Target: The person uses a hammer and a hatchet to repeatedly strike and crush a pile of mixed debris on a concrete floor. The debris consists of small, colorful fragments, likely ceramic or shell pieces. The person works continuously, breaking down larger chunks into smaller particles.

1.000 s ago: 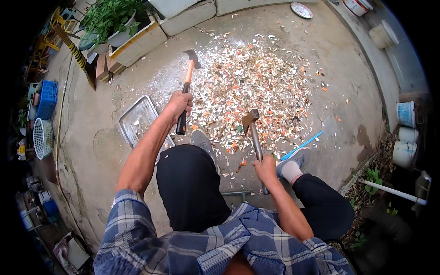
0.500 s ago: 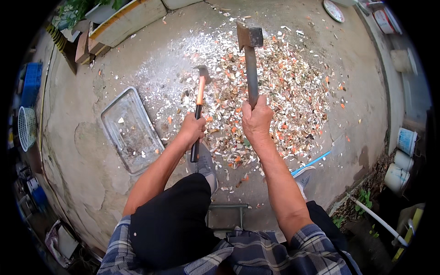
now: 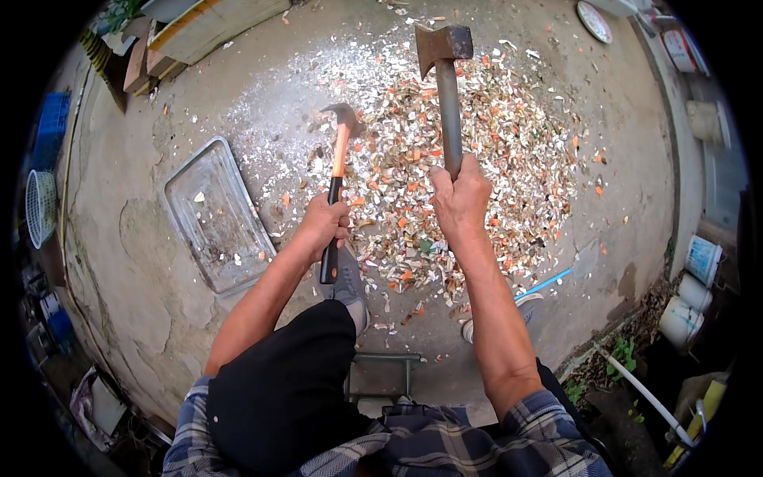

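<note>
Above a scattered pile (image 3: 389,171) of white and orange fragments, in the head view, the left hand (image 3: 324,225) has its fingers wrapped around the black grip of a claw hammer (image 3: 339,153), the handle's end jutting out below. The right hand (image 3: 463,199) clamps its fingers round the grey handle of an axe (image 3: 450,111), blade to the left. A rectangular tray (image 3: 188,219) lies on the ground (image 3: 135,306), left of the hammer.

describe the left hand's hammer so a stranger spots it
Find the broad heap of pale and orange fragments. At its near left edge, the left hand grips the hammer. Its orange and black handle sets it apart from the grey-handled axe in the right hand.
</note>
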Tool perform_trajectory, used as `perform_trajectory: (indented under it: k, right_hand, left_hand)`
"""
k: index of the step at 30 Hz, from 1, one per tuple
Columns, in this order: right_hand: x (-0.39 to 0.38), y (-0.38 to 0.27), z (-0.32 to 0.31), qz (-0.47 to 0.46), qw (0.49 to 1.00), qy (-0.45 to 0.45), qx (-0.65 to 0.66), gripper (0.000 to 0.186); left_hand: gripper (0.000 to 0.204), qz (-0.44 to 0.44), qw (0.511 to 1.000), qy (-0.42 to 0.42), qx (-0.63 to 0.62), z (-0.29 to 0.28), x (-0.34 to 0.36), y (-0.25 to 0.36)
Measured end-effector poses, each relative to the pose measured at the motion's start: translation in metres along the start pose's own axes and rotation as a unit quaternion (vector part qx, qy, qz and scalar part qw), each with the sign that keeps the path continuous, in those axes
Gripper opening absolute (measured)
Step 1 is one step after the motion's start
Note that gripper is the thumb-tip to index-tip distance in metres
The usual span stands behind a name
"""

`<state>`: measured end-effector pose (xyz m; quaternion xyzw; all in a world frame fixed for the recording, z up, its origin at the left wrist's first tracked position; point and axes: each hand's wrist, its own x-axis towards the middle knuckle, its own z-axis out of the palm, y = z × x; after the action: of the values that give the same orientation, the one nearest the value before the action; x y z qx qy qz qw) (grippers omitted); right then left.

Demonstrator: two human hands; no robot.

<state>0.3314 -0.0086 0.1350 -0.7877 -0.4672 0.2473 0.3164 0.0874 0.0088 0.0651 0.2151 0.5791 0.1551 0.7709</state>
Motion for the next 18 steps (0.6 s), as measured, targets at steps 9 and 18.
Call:
perform_trajectory:
  k: [9, 18]
  right_hand:
    - [-0.003, 0.080, 0.058, 0.120, 0.974, -0.118, -0.150, 0.035]
    - [-0.001, 0.006, 0.015, 0.027, 0.999, -0.025, -0.022, 0.029]
  left_hand:
    - [0.010, 0.023, 1.000, 0.002, 0.018, 0.008, 0.007, 0.003]
    - [0.009, 0.015, 1.000, 0.015, 0.018, 0.000, 0.001, -0.006]
